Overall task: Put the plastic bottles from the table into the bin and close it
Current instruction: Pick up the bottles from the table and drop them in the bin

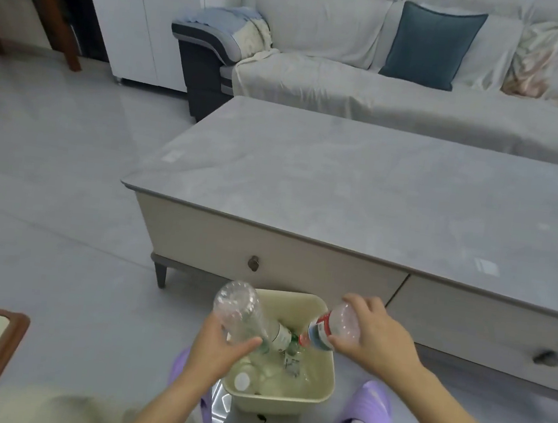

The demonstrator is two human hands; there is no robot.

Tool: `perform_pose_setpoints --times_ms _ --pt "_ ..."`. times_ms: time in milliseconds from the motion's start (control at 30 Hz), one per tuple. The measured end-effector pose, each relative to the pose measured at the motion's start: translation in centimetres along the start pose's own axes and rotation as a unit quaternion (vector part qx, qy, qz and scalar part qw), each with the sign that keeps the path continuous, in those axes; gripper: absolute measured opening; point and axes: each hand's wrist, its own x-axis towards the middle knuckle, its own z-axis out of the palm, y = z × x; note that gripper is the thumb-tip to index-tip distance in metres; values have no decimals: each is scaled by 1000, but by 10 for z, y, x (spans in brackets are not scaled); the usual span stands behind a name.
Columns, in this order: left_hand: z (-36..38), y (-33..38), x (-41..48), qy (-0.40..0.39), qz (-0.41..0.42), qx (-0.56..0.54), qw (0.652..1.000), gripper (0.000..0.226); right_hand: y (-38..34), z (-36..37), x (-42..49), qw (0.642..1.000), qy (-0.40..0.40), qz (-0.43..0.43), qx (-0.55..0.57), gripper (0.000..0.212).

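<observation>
A: Starting at the left, what is the left hand [218, 349] doing?

B: Its fingers [250, 342] are wrapped round the middle of a large clear bottle [242, 314]. The bottle's long axis is tilted: the base sticks up and away over the left rim, and the neck end points down and to the right into the bin [320, 391].

A: So it only has to slide along its own length?

B: I'd judge so. The mouth end is already inside the opening, so letting go should send it neck first onto the bottles in the bin [267, 379], among them one with a white cap.

A: And further right?

B: The right hand [377, 342] grips a smaller bottle with a red and blue label [331, 327], fingers closed over its upper body from above. That bottle slants the opposite way, its lower end pointing down and left toward the bin's middle.

A: So the two bottles converge?

B: Yes, their lower ends nearly meet above the centre of the bin. The likely snag is one knocking the other on release.

A: Which hand is nearer?

B: Both sit at the rim, one on each side. The bin stands on the floor just in front of the counter [359, 192], whose visible top carries no bottles. I can't make out a lid for certain.
</observation>
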Motion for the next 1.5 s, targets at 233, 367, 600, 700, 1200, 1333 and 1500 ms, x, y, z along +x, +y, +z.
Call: perform_pose_setpoints --times_ms 233,367,600,700,1200,1333,1500 --pt "25 -28 -6 34 -44 65 996 68 -10 44 14 997 -74 -10 20 72" --pt "11 -7 2 113 -12 140 984 56 -15 58 19 995 -98 -8 8 67" --pt "-3 -4 32 135 -1 118 984 69 -13 49 35 998 -28 30 48 68" --pt "11 -15 48 103 -31 122 987 67 -12 42 41 998 -12 38 53 66" --pt "32 -59 62 4 200 503 841 56 -15 50 72 999 -18 22 44 71" --pt "41 -61 59 -134 117 578 796 46 -18 52 75 999 -30 14 27 70" --pt "56 -44 101 -47 28 417 908 27 -8 53 73 999 -36 23 13 69"
